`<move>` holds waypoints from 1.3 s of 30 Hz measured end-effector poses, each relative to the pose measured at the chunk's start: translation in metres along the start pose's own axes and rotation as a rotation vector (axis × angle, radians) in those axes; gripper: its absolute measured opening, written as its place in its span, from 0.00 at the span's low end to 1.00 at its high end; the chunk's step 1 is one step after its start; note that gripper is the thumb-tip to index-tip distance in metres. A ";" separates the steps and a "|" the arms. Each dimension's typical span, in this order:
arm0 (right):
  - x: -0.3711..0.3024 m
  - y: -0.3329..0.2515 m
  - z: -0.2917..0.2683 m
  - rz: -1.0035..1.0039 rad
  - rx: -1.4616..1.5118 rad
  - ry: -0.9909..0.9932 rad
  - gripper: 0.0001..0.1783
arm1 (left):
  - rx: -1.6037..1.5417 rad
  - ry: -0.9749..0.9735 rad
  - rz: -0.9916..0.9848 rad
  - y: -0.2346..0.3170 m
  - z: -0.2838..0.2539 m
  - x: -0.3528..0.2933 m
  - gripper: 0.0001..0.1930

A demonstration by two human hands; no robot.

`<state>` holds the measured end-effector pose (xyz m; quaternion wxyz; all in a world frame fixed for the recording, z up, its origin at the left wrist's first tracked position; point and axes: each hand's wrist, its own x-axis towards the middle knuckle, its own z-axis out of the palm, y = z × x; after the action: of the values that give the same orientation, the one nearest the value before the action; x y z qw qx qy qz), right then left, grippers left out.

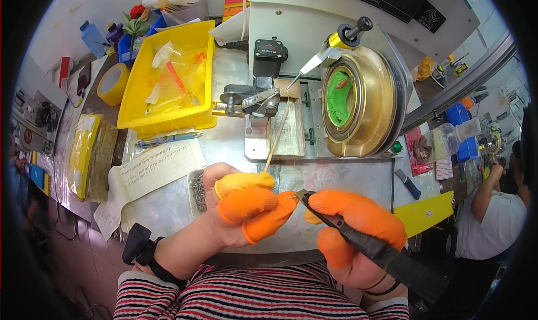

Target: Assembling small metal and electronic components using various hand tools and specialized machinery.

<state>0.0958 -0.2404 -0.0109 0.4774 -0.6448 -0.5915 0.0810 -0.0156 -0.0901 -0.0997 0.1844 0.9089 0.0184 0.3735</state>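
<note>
Orange and yellow covers sit on the fingers of my left hand (241, 211). It is closed, with a thin wooden stick (274, 143) slanting up from it toward the machine. A tiny metallic piece shows at its fingertips, too small to name. My right hand (358, 236), also in orange finger covers, wraps round a long black-handled tool (370, 250). The tool's narrow tip meets or nearly meets the tiny piece. Just left of my left hand, a clear container (197, 192) of small metal parts is partly hidden by the hand.
A machine with a brass-coloured wheel (367, 104) and a metal clamp (260, 101) stands ahead. A yellow bin (131, 115) with plastic bags, a tape roll (113, 85), a pen (168, 139) and a written sheet (159, 171) lie left. A knife (408, 184) lies right; another person sits beyond.
</note>
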 end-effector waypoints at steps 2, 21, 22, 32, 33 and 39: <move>-0.001 -0.003 -0.003 0.050 0.009 -0.067 0.19 | 0.005 -0.015 0.003 0.001 0.001 0.000 0.16; -0.011 0.007 0.005 -0.028 0.068 0.026 0.21 | 0.052 0.022 0.063 0.007 -0.005 0.007 0.13; -0.010 0.009 0.008 -0.010 0.053 0.012 0.22 | 0.054 0.021 0.062 0.006 -0.004 0.007 0.13; -0.036 0.002 -0.033 -0.071 -0.259 0.286 0.17 | -0.036 0.156 0.146 0.013 -0.006 0.021 0.15; -0.039 0.009 -0.038 -0.079 -0.375 0.256 0.17 | -0.048 0.152 0.136 0.011 -0.008 0.022 0.17; -0.054 0.065 -0.068 0.240 -0.870 -0.156 0.17 | -0.081 0.287 0.055 0.007 -0.010 0.054 0.15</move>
<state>0.1699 -0.3112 -0.0460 0.1035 -0.8413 -0.5257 -0.0720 0.0159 -0.0838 -0.0542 0.2064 0.8382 0.0047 0.5048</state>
